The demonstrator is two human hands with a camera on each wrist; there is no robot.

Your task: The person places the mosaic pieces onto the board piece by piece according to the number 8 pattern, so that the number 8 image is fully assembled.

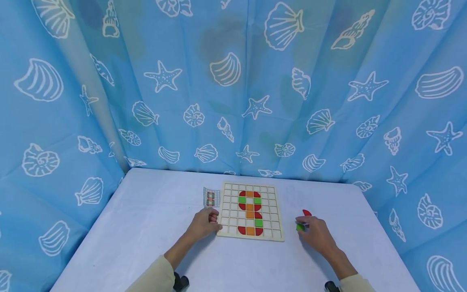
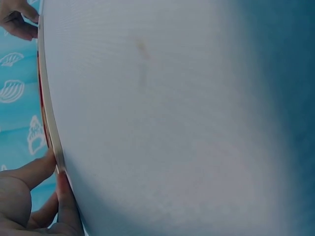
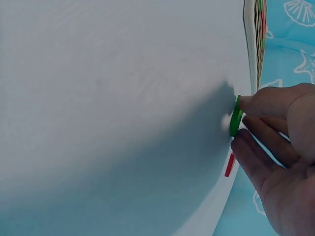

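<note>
A wooden grid board lies on the white table, with red, orange and green tiles set in the middle columns. My left hand pinches the board's lower left edge; in the left wrist view the thumb is on the rim with a finger against its side. To the right of the board, my right hand holds a green tile between thumb and fingers, low over the table. Just beyond that hand lies a red tile with a curved side, also seen in the right wrist view.
A small pattern card showing a coloured grid lies against the board's upper left side. The white table meets a blue shell-print curtain at the back and sides.
</note>
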